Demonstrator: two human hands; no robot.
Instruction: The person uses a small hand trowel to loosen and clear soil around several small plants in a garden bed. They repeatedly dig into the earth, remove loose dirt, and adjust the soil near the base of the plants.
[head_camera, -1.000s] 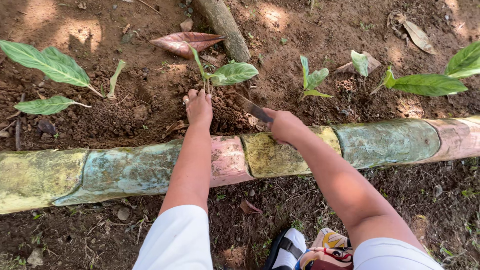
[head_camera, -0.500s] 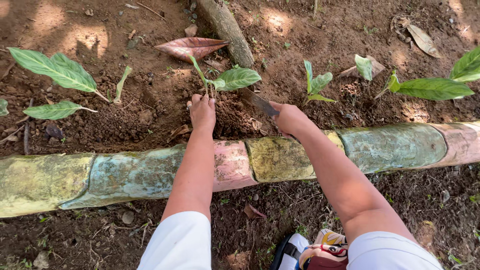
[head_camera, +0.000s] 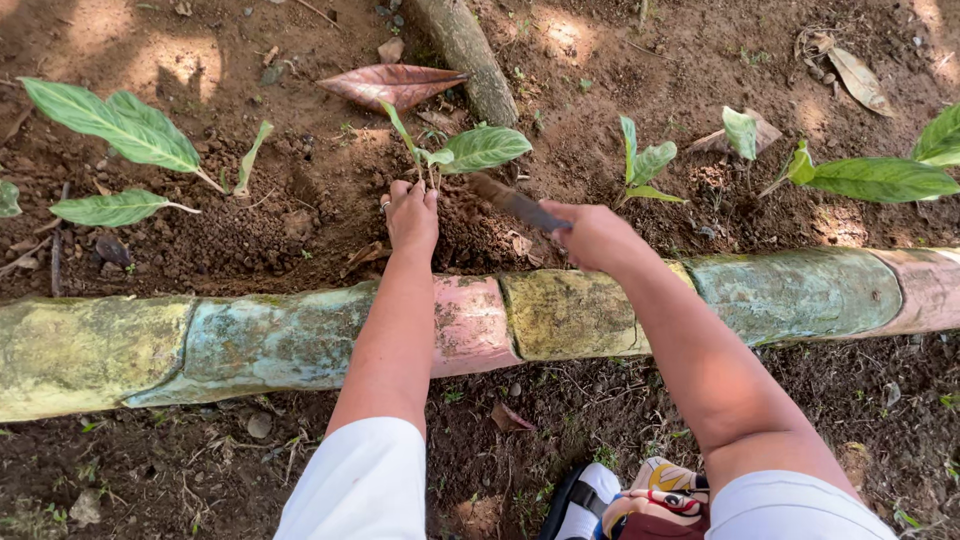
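Reaching across the long, rounded, moss-stained border log painted in faded green, yellow and pink bands, both bare forearms crossed its top edge and ended in the loose brown soil bed beyond. The left hand lay fingers-down and curled at the base of the small green seedling with one broad pale-veined leaf, pinching its thin stems where they met the earth. The right hand was closed in a fist around the handle of a dark, narrow-bladed digging tool, whose tip pointed into the soil just beside the same seedling, near the left hand's fingers.

Open dirt lay to the left of the left hand, up to the large variegated green leaves on thin stalks. To the right, a second small green seedling stood near the right hand, and further right a broad-leaved green plant grew well apart from it. Behind the held seedling a dry reddish-brown fallen leaf lay on the ground, just beside a grey, rough-barked root or branch that ran up out of view and closed off the far side.

The soil was crumbly and clodded, scattered with twigs and small stones. White sleeves covered the upper arms near the bottom edge, with a patterned shoe between them.
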